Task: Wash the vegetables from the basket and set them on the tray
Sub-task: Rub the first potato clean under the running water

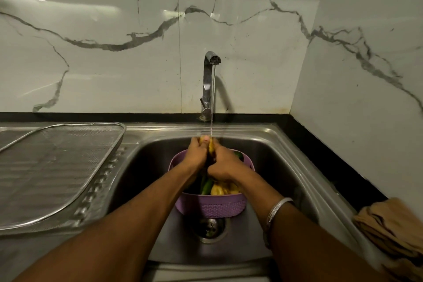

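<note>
Taking the purple basket (pixel 210 207) as the landmark, it sat in the steel sink (pixel 270 162) just beyond the drain (pixel 209 228), and it held more yellow vegetables (pixel 225 189) and a green one (pixel 206 186) at its near side. A folded brown cloth (pixel 389 229) lay well to the right of the basket, on the dark counter edge.

Directly above the basket, both hands were wrapped around one yellow vegetable (pixel 211 147). The left hand (pixel 198 154) curled round its far end, thumb on top. The right hand (pixel 220 163) gripped the nearer part, fingers closed over it. The hands touched each other, so most of the vegetable was hidden.

It was probably light and fairly stiff, with a smooth skin that would turn slippery when wet. A grip round the body with the whole hand seemed safer than a fingertip pinch, and both hands suited the rubbing.

To the left of the basket, the mesh tray (pixel 109 144) rested on the draining board. Beyond the basket, the tap (pixel 209 80) ran a thin stream of water (pixel 212 103) onto the held vegetable's far end.
</note>
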`<state>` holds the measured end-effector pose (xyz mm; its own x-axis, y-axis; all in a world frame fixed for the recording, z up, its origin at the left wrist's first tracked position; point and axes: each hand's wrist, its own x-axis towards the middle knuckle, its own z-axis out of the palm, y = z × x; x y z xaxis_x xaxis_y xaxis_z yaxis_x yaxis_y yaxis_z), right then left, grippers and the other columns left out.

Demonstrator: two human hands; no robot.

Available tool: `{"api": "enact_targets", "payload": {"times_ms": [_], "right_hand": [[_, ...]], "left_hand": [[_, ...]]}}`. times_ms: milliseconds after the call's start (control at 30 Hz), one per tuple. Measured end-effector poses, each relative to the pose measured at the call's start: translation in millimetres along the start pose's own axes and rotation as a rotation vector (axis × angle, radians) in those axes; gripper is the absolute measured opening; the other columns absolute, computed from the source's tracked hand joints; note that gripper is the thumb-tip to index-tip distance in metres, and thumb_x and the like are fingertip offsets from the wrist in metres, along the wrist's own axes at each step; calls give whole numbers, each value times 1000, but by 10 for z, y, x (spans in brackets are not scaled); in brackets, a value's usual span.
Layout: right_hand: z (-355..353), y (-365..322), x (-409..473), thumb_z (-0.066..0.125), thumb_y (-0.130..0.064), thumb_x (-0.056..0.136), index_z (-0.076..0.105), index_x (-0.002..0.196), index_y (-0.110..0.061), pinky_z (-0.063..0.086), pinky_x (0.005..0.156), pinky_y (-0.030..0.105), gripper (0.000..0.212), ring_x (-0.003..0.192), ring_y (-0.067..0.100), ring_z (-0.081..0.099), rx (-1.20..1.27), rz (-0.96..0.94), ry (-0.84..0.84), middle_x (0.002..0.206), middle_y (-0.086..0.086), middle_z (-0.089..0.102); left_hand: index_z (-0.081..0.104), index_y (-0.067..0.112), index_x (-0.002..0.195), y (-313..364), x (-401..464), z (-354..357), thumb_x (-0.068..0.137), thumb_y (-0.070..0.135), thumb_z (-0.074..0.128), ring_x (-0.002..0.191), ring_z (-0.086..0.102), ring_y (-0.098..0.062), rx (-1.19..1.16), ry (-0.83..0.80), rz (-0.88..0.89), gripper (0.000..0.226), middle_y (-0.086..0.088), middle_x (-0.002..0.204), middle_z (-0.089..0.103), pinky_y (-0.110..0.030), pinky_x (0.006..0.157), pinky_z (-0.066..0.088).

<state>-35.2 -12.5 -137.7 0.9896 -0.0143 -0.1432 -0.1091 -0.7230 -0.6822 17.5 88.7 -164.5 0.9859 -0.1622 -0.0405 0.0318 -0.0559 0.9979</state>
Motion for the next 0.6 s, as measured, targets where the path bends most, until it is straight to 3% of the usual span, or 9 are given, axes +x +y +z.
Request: {"api": "enact_targets", "payload": {"times_ms": [67, 200, 300, 400, 467, 533, 600], "right_hand": [[1, 37, 49, 65, -2, 87, 25, 158, -27, 53, 89, 33, 84, 118, 24, 57, 19, 0, 31, 134, 9, 57], [-68, 186, 104, 59, 1, 91, 43, 151, -25, 52, 101, 38, 67, 123, 25, 58, 136, -11, 83, 137, 8, 60], [-43, 249, 81, 52, 1, 97, 38, 155, -23, 47, 104, 33, 64, 129, 26, 55, 159, -47, 9, 142, 8, 57], [36, 298, 167, 58, -5, 95, 53, 142, -22, 51, 104, 43, 51, 118, 25, 62, 177, -25, 21, 128, 7, 66], [23, 280, 213, 50, -3, 98, 63, 125, -20, 61, 85, 34, 34, 99, 24, 70, 382, 31, 55, 106, 7, 72], [-43, 221, 217, 38, -7, 102, 67, 118, -20, 62, 66, 31, 36, 80, 26, 75, 735, 135, 107, 89, 9, 74], [-96, 225, 253, 38, -11, 100, 67, 119, -18, 63, 74, 43, 36, 83, 34, 76, 942, 189, 141, 91, 15, 75]], "left_hand": [[48, 15, 136, 22, -2, 0, 109, 26, 37, 109, 62, -19, 80, -21, 77, 31, -9, 124, 61, -29, 85, 52], [50, 19, 138, 47, -26, 4, 109, 31, 38, 118, 60, -20, 42, -192, 80, 34, -7, 129, 61, -40, 102, 51], [58, 18, 123, 19, -41, 9, 110, 26, 33, 109, 64, -24, -106, -157, 7, 29, -11, 120, 63, -35, 85, 58], [58, 19, 121, 46, -28, 21, 111, 24, 28, 97, 65, -24, -203, -67, -91, 32, -12, 111, 63, -34, 67, 60], [58, 18, 118, 43, -16, 26, 111, 26, 28, 93, 67, -26, -221, -62, -136, 33, -16, 110, 65, -37, 68, 62], [58, 16, 118, 30, -19, 13, 111, 29, 26, 85, 72, -28, -218, -76, -151, 35, -18, 107, 69, -36, 65, 62], [58, 14, 120, 14, -5, -4, 111, 30, 26, 77, 72, -24, -173, -38, -95, 37, -17, 102, 72, -32, 63, 59]]}}
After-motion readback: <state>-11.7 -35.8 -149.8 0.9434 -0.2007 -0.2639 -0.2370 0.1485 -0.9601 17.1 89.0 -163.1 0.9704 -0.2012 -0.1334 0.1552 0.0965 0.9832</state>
